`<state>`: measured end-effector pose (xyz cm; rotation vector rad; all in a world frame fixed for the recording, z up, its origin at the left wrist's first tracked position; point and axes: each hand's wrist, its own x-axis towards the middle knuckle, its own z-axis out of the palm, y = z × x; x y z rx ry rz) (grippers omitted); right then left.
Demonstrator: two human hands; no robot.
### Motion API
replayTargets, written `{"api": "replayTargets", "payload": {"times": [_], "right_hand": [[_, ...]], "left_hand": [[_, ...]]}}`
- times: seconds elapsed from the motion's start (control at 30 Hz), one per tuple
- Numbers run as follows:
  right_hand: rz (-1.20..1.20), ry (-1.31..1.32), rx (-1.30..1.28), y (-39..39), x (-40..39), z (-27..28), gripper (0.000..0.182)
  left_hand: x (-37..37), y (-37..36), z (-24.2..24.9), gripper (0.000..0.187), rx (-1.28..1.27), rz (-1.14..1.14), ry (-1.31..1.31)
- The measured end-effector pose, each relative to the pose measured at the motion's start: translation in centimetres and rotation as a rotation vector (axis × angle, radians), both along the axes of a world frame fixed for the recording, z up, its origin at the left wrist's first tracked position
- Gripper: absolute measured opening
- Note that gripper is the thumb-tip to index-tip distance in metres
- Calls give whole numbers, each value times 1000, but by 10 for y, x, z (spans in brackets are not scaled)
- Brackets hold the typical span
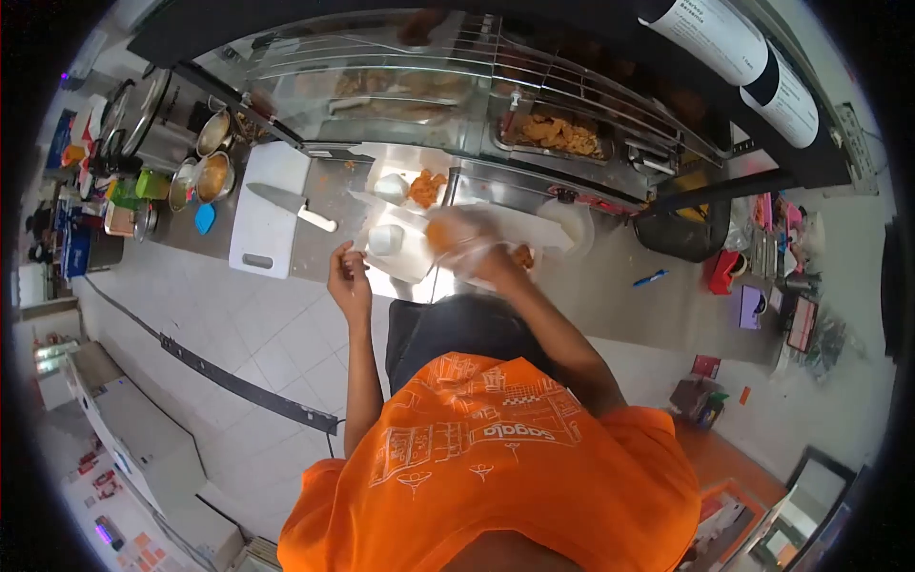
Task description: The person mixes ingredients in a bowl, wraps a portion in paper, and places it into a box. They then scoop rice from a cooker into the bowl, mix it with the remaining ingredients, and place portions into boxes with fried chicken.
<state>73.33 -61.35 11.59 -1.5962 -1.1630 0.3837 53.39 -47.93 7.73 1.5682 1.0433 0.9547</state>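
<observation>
My left hand (350, 276) hovers at the counter's front edge, beside the near open paper box (412, 264). Its fingers are loosely bent and apart, with nothing visible in them. In that box sits a white mound that looks like rice (385, 239). Behind it, another open paper box (434, 160) holds a similar white mound (390, 188) and orange-brown fried pieces (426, 188). My right hand (477, 243), in a clear plastic glove, is blurred over the near box. An orange fried piece (440, 236) shows at its fingers. More fried pieces (522, 255) lie partly hidden behind that hand.
A knife (276, 198) lies across the white cutting board (250, 224) on the left, its handle over the counter. Metal bowls (213, 177) stand farther left. A glass display case (400, 95) with food trays borders the back. A blue pen (651, 277) lies at right.
</observation>
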Motion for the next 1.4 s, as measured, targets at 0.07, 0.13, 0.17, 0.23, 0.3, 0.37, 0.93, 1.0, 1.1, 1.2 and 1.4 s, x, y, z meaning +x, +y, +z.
{"api": "replayTargets", "payload": {"times": [0.07, 0.13, 0.17, 0.23, 0.3, 0.37, 0.93, 1.0, 1.1, 1.2, 1.4], "right_hand": [[438, -402, -679, 48, -29, 3, 31], [465, -485, -662, 69, -40, -53, 31], [511, -582, -639, 77, -46, -73, 31], [447, -519, -622, 86, -46, -67, 30], [380, -397, -578, 74, -39, -40, 26], [55, 24, -31, 23, -31, -31, 21], [-1143, -244, -1076, -245, -34, -171, 28], [-1188, -166, -1189, -294, -19, -160, 28], [-1268, -78, -1167, -387, 18, -155, 28], [-1376, -144, -1111, -481, 54, -161, 28], [-1526, -75, -1121, -565, 135, -143, 33]], "left_hand": [[8, 32, -32, 24, 78, -13, 74], [20, 59, -56, 30, 191, -30, 222], [21, 71, -69, 30, 190, -50, 224], [25, 92, -94, 34, 240, -271, 401], [21, 105, -116, 33, 309, -385, 448], [17, 115, -136, 30, 454, -504, 453], [27, 7, -105, 40, -10, -832, 385], [40, -24, -100, 41, -207, -935, 375], [79, -90, -98, 45, -262, -1025, 409], [118, -164, -138, 47, -369, -1105, 335], [211, -288, -125, 48, -769, -895, 294]]}}
